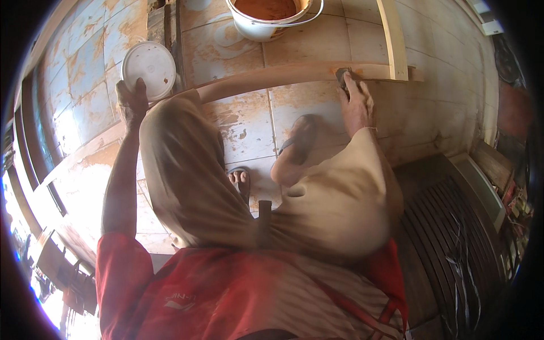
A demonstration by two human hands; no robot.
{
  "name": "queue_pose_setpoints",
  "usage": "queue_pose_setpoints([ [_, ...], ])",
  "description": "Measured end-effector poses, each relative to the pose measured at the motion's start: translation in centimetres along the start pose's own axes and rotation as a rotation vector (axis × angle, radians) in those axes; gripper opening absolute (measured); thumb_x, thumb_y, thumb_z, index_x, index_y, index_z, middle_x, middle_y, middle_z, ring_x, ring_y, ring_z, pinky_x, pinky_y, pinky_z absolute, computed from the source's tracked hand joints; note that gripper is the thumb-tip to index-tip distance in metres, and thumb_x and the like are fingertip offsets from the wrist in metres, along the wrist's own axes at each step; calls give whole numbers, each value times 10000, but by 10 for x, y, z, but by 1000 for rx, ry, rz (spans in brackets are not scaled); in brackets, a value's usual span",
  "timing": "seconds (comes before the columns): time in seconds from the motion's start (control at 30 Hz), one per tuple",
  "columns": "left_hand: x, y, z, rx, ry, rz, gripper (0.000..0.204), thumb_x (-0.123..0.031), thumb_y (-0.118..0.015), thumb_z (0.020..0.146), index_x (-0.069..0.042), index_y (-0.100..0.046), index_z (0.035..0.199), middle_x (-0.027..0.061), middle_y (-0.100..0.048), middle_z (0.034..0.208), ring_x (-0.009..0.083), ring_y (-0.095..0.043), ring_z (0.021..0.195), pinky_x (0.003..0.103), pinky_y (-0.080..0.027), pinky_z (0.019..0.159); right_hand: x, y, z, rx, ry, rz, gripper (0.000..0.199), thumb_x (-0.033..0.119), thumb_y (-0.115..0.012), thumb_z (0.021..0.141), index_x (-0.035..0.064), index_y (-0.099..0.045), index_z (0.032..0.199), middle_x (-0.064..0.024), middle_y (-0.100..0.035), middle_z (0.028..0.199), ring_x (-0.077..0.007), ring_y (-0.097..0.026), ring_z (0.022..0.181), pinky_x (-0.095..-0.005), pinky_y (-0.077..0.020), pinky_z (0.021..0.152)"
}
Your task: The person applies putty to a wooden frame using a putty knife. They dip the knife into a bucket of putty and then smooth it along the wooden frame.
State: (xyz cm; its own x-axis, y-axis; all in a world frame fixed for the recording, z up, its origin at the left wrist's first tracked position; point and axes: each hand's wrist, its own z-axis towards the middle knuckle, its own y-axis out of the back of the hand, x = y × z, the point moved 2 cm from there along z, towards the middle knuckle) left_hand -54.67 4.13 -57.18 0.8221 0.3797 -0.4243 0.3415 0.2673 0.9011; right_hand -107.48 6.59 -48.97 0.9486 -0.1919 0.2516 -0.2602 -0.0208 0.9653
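Observation:
My left hand grips the rim of a round white lid, its thumb on top; a few brown specks mark the lid. My right hand presses a small dark pad against a long wooden plank; whether the pad is sponge or cloth I cannot tell. Orange-brown smears show on the wood around the pad. Beyond the plank stands a white bucket with a wire handle, holding a reddish-brown substance.
A pale wooden bar meets the plank's right end. Dark timber lies beyond my left knee. The tiled floor is stained brown. A dark slatted panel lies at the right, with scrap pieces behind it.

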Motion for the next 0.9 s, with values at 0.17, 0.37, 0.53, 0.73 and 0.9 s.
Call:
queue_pose_setpoints([
  [0.17, 10, -3, -1, -5, 14, -110, 508, -443, -652, 929, -23, -504, 1174, 279, -661, 1069, 473, -653, 987, 542, -504, 830, 0, -1, -6, 33, 50, -50, 356, 223, -642, 940, 171, -645, 1292, -151, -635, 1126, -381, -632, 1051, -483, -509, 883],
  [0.37, -6, 1, 1, 34, -5, -41, 506, -445, -650, 934, -14, -509, 1159, 277, -657, 1055, 463, -655, 983, 529, -511, 822, 8, 24, 9, 188, 232, -190, 349, 220, -603, 964, 177, -625, 1310, -160, -629, 1130, -379, -641, 1050, -489, -514, 886],
  [0.53, 10, -1, 5, 5, -13, -101, 498, -439, -642, 938, -12, -512, 1158, 273, -653, 1056, 459, -657, 982, 528, -512, 820, 5, 45, 29, 343, 381, -292, 354, 208, -582, 975, 182, -611, 1327, -157, -623, 1121, -371, -650, 1040, -492, -517, 886],
  [0.73, 13, -8, 0, -3, 29, -125, 477, -439, -643, 932, -40, -516, 1162, 278, -662, 1052, 459, -660, 981, 531, -514, 806, -39, 75, 49, 367, 286, -497, 392, 230, -654, 938, 191, -624, 1326, -114, -628, 1084, -347, -647, 1003, -480, -512, 861],
  [0.9, 10, -4, 0, 40, 18, -113, 486, -444, -636, 936, -48, -511, 1188, 285, -657, 1065, 483, -649, 980, 548, -505, 801, -8, 73, 42, 311, 286, -205, 378, 238, -618, 965, 134, -615, 1328, -150, -629, 1137, -370, -640, 1021, -468, -507, 893],
])
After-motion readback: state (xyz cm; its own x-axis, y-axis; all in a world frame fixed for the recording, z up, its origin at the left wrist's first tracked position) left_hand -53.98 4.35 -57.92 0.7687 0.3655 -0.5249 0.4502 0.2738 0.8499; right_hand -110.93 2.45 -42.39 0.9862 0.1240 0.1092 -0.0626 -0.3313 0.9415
